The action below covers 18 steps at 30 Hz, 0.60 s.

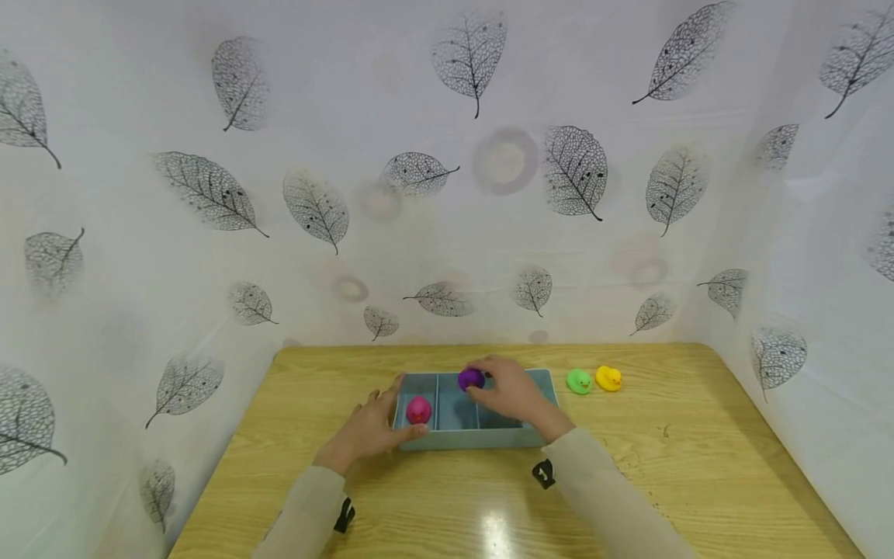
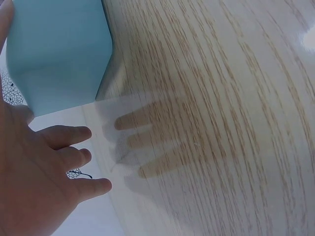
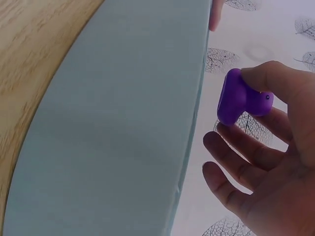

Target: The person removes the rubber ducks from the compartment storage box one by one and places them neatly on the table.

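Note:
A purple toy duck is pinched between the thumb and fingers of my right hand, above the second compartment from the left of a blue-grey divided box. In the right wrist view the duck is held up beyond the box's rim, the other fingers loosely bent. My left hand holds the box's left end, thumb by the front wall and forefinger near the back corner; its remaining fingers stick out free. A pink duck sits in the leftmost compartment.
A green duck and a yellow duck stand on the wooden table, just right of the box. Behind and at both sides hangs a white leaf-patterned sheet.

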Each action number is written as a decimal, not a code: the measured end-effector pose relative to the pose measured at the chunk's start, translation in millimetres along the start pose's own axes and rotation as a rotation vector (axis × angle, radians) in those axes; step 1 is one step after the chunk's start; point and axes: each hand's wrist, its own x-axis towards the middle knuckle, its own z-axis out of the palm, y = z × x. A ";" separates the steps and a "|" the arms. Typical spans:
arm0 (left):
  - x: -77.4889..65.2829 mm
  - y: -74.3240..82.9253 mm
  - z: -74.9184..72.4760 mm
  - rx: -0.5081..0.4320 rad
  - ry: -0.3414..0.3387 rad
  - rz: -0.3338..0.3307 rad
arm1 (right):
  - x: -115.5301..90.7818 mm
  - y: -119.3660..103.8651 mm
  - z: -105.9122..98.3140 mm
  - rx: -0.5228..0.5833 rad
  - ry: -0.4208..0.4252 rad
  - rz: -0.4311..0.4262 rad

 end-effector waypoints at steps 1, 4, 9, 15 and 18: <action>-0.1 0.0 0.0 -0.002 0.000 0.001 | -0.4 0.6 -1.1 0.010 0.003 0.007; -0.2 -0.1 0.1 -0.002 0.001 0.001 | -1.8 3.2 -4.1 0.046 0.021 0.030; -0.8 0.1 -0.3 -0.006 -0.001 -0.005 | -3.9 13.6 -5.6 0.081 0.073 0.028; -1.2 1.3 -1.1 -0.004 -0.002 -0.004 | -8.8 22.7 -9.6 0.130 0.100 -0.012; -1.6 1.7 -1.0 -0.002 -0.001 -0.004 | -11.7 25.1 -12.7 0.138 0.100 -0.019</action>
